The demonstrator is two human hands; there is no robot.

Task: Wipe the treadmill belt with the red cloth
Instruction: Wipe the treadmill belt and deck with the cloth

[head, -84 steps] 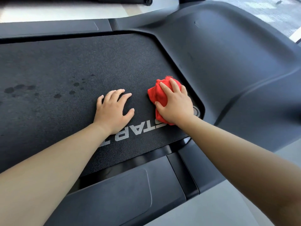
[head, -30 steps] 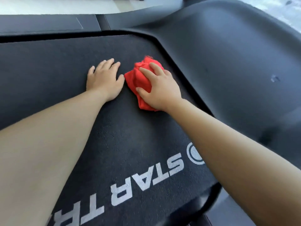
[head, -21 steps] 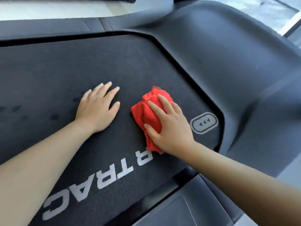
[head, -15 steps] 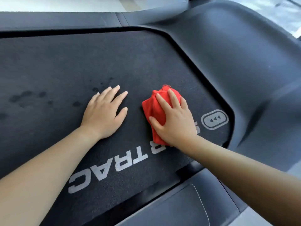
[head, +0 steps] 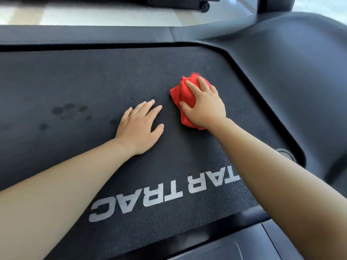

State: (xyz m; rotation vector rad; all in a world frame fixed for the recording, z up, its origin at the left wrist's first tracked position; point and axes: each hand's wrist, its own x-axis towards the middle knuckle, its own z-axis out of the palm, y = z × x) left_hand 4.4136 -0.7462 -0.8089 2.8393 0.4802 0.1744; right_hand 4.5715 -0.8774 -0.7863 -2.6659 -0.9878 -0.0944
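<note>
Right of centre in the frame, the fingers [head: 203, 85] of the right hand [head: 204, 107] lie curled over a bunched red cloth [head: 183, 92], with the thumb set against the cloth's left side. I read this as a hold on the cloth, palm down, pressing it onto the treadmill belt [head: 93, 81]. Cloth position: on the belt, towards its right side, near the curved border where the belt meets the dark moulded cover [head: 300, 72], but not touching it. Red fabric shows above the fingertips, left of the thumb and below the heel of the palm.

Just left of the cloth, and apart from it, the left hand [head: 139, 126] rests flat on the belt. Its fingers are straight, slightly spread and hold nothing; they point towards the upper right of the frame.

Both forearms are bare. One enters from the lower left, the other from the lower right.

Belt surface: dark and textured. I note a cluster of darker spots [head: 69, 109] at centre left, beyond the left hand. Grey lettering [head: 165, 197] sits upside down at lower centre between the forearms; "TAR TRAC" is legible, and the right forearm covers whatever lies further right. A rounded grey mark [head: 285, 153] shows at the belt's right corner, mostly hidden by that forearm; I cannot tell what it depicts.

Across the upper frame runs a dark side rail [head: 84, 36], with pale floor [head: 93, 15] above it. A second dark panel [head: 216, 248] lies along the lower edge.
</note>
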